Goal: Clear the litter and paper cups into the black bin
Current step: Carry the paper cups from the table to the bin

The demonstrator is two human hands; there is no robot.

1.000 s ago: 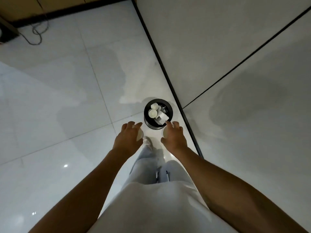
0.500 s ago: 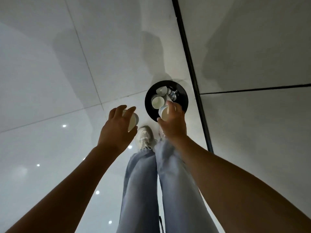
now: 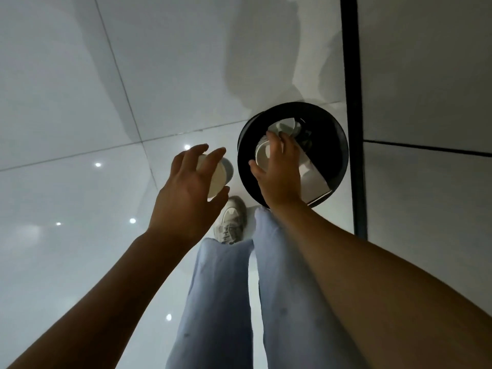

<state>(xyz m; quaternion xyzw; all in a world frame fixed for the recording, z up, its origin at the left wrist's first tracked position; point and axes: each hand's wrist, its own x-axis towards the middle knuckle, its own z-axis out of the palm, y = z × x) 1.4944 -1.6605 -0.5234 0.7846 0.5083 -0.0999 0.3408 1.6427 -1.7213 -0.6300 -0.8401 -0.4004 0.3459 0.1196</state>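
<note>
I record the black bin (image 3: 336,145) standing on the glossy tiled floor (image 3: 80,102), close against the dark strip (image 3: 352,75) that runs along the floor's right side. My right hand (image 3: 279,171) reaches over the bin's open mouth, fingers curved round a paper cup (image 3: 262,155) held just inside the rim; the cup's mouth faces the camera. Deeper in the bin I note another cup (image 3: 286,126) and a folded white paper (image 3: 312,179) leaning at its near right side. Further dark litter lies beside them, though the view is too dim for me to say what it is. My left hand (image 3: 186,193) sits left of the bin and clear of it, fingers and thumb spread and curled about a second paper cup (image 3: 217,174), which lies tilted on its side in the grasp. Below the hands, pale blue trouser legs (image 3: 221,302) and one light shoe (image 3: 230,219) stand on the floor just short of the bin.
</note>
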